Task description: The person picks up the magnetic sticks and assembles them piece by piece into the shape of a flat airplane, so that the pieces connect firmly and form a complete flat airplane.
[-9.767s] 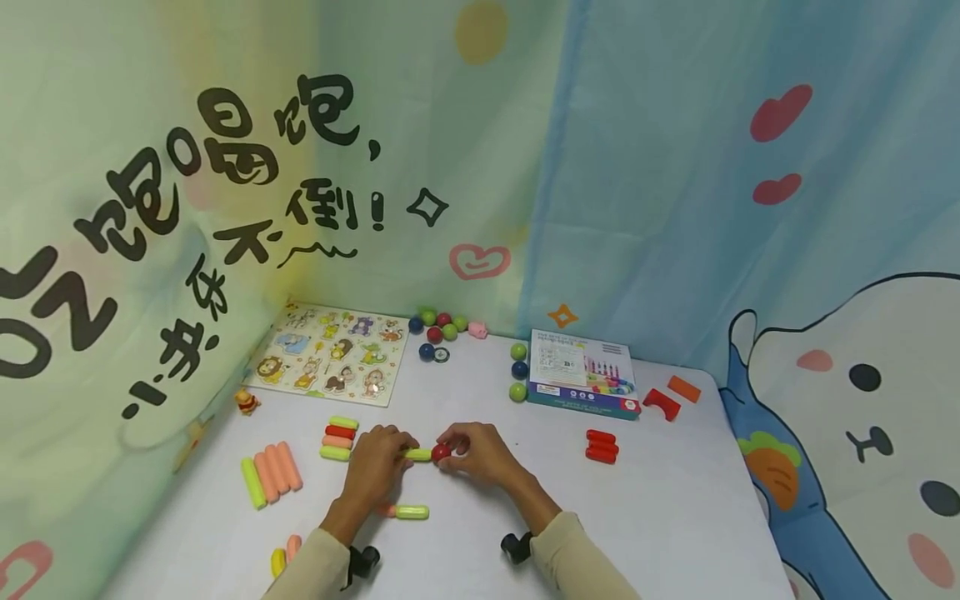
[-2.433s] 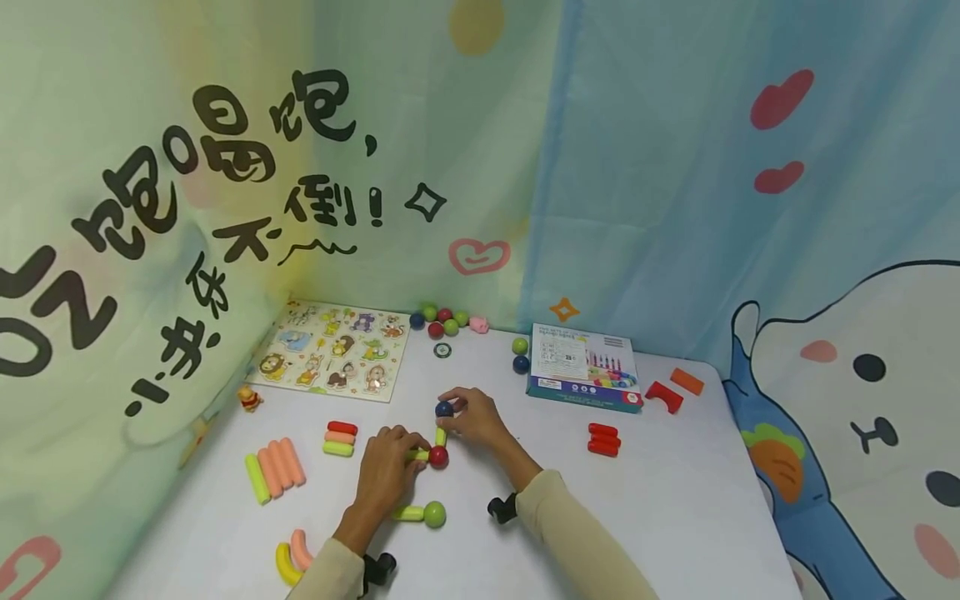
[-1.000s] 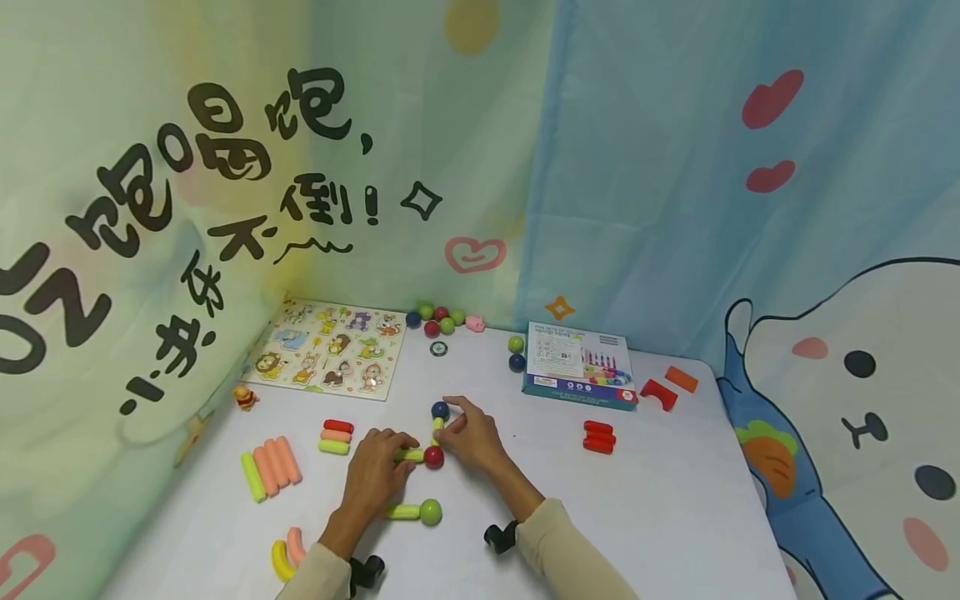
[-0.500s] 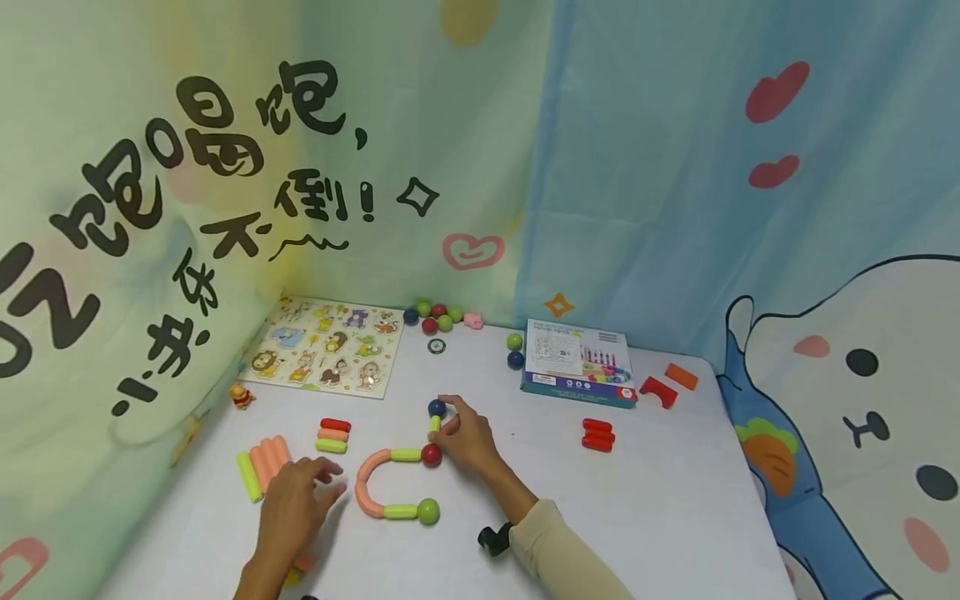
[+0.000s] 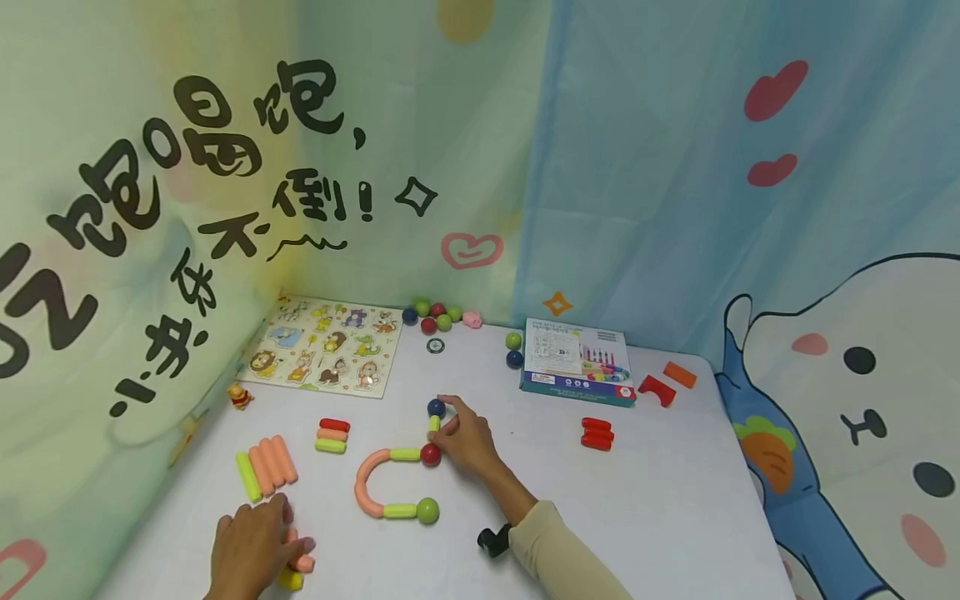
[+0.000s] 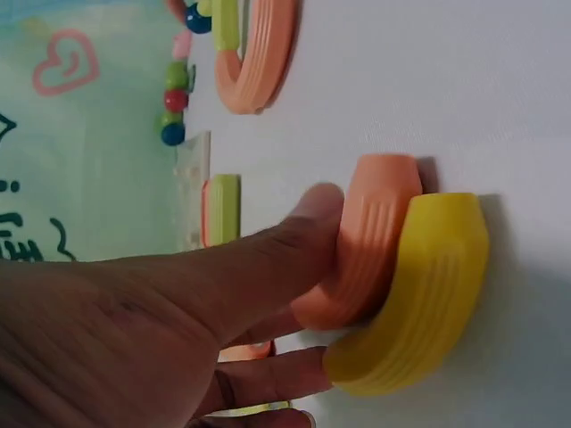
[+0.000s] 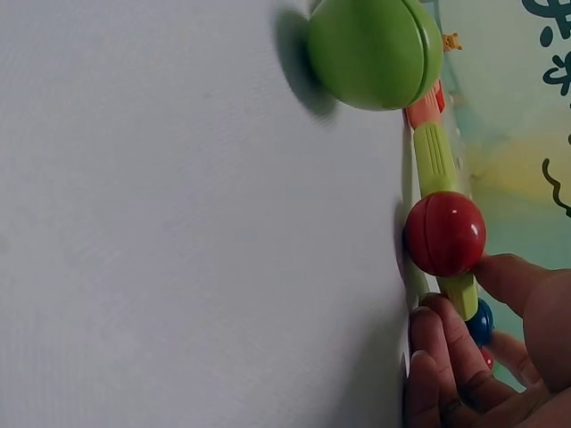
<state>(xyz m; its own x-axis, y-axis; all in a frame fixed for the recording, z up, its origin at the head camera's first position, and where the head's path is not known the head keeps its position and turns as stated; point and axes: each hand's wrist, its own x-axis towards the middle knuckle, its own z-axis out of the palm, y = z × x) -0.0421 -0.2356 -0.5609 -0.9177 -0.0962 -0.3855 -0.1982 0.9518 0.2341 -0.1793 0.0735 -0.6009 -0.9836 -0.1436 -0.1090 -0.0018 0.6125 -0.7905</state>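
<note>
A joined figure of magnetic building pieces lies mid-table: a pink curved rod, two yellow-green rods, a red ball and a green ball. From the red ball a short yellow-green rod leads to a blue ball. My right hand pinches that short rod between thumb and fingers. At the front left, my left hand has thumb and fingers about a loose pink curved rod. A yellow curved rod lies against it, with a fingertip at its end.
Straight rods lie left, a small stack beyond them, red rods right. A sticker sheet, several balls and a box stand at the back. Red and orange blocks lie back right.
The blue ball was added above the red ball by the right hand. The left hand has let go of the figure and moved left and nearer, to the loose curved rods.
</note>
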